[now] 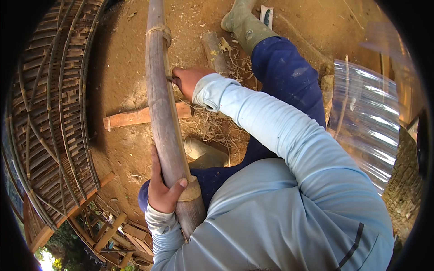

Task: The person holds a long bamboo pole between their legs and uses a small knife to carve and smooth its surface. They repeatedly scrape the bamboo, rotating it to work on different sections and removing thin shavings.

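Bamboo pole (pixel 162 113) crosses above wooden plank (pixel 131 119); left hand (pixel 164 193) clasps its near end, thumb on top; right hand (pixel 191 83), arm outstretched, grips small dark item (pixel 170 79), mostly hidden, at pole's edge

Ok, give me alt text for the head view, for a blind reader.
A person's left hand grips a bamboo pole while the right hand holds a small dark object at its edge, above dirt strewn with shavings.

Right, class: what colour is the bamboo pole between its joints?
The pole is mostly greyish brown there, seen best in the head view.
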A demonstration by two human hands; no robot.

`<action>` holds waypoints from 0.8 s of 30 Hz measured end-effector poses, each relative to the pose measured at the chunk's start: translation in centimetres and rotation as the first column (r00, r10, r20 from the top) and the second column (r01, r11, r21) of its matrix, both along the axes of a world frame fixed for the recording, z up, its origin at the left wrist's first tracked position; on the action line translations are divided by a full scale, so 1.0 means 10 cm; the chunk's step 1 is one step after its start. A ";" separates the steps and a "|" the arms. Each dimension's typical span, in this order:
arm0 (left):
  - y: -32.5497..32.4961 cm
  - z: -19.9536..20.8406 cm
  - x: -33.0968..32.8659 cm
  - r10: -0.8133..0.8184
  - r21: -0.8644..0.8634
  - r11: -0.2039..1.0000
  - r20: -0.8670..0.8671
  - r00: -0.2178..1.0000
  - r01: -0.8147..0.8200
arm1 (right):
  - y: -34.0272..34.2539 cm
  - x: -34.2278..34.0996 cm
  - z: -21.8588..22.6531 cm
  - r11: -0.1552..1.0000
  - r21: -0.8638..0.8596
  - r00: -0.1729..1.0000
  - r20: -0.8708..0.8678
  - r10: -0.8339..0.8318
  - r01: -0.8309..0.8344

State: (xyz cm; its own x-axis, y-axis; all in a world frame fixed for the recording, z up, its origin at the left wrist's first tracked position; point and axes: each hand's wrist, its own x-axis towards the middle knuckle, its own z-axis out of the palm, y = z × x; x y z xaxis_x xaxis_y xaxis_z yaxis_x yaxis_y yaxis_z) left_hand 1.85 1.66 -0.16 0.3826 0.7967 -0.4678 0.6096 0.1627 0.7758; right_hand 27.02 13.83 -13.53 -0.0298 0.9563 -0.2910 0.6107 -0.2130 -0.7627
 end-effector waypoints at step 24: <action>0.00 -0.02 -0.03 -0.005 0.004 1.000 0.016 1.000 0.005 | -0.08 -0.07 -0.10 0.999 0.035 0.996 -0.086 -0.019 0.022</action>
